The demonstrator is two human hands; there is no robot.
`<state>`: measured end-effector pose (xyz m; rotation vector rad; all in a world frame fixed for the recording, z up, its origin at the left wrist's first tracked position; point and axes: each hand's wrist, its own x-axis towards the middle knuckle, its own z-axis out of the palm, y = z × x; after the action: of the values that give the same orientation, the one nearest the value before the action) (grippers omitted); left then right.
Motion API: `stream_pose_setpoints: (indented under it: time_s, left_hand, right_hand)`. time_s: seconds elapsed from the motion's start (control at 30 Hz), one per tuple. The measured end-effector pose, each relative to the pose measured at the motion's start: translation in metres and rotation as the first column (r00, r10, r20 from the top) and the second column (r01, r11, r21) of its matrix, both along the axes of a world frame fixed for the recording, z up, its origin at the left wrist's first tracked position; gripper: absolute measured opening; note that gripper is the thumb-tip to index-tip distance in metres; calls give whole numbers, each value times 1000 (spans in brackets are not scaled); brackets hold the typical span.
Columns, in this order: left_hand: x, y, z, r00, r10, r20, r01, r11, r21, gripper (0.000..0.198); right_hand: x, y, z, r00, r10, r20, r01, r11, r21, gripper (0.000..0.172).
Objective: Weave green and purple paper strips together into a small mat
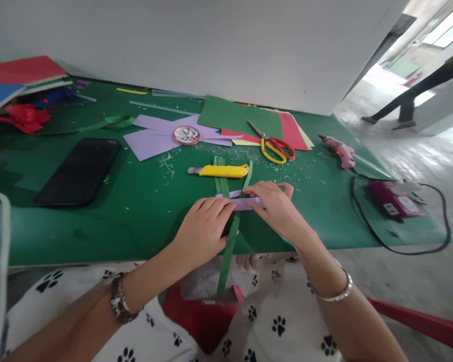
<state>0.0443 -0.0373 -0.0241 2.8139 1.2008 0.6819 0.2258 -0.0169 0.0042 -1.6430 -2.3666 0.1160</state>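
A short purple paper strip (245, 203) lies across several green paper strips (230, 246) near the table's front edge. My left hand (204, 226) has its fingers closed at the strip's left end. At its right end my right hand (274, 206) pinches the same purple strip. One long green strip runs down between my hands and hangs over the edge. Just beyond, a yellow box cutter (224, 171) with its blade out lies across the upper ends of the green strips. Parts of the strips are hidden under my fingers.
Behind lie purple paper sheets (147, 143), a small round dish (186, 134), green paper (237, 116) and scissors (275, 148). A black phone (79, 171) is at left. A glue gun (337, 151) and a corded purple power box (394, 200) stand at right. A person's legs (419, 90) show beyond.
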Motion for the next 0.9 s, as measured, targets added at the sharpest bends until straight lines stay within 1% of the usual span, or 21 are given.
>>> stream_pose_setpoints:
  time_s: [0.23,0.33,0.47,0.53,0.63,0.77,0.83,0.9]
  left_hand:
    - [-2,3,5,1000,3,21,-2,999,-43,32]
    - [-5,5,7,999,25,24,-23,998,-54,33]
    - [-6,7,7,999,15,43,-12,997,-71,32]
    - [-5,7,7,998,17,56,-14,998,-65,30]
    - [-4,8,7,997,34,63,-31,998,-56,27]
    - [-2,9,8,996,52,78,-48,998,-46,25]
    - [-1,9,9,995,55,82,-52,998,-42,25]
    - [0,9,9,995,53,86,-50,998,-37,25]
  right_hand:
    - [-1,-1,-4,1000,5,-19,-5,1000,11,25]
    - [0,-1,-3,999,21,-37,-22,999,-35,24]
    - [2,-3,1,993,66,-99,-73,995,-73,22]
    - [4,-4,2,988,103,-118,-111,992,-65,22]
    - [7,-6,1,986,143,-81,-147,988,-50,24]
    - [7,-10,0,977,208,-54,-212,975,-64,28]
    - [5,-12,0,972,231,-49,-233,972,-37,28]
    - [1,-14,-1,972,231,-42,-231,973,15,23]
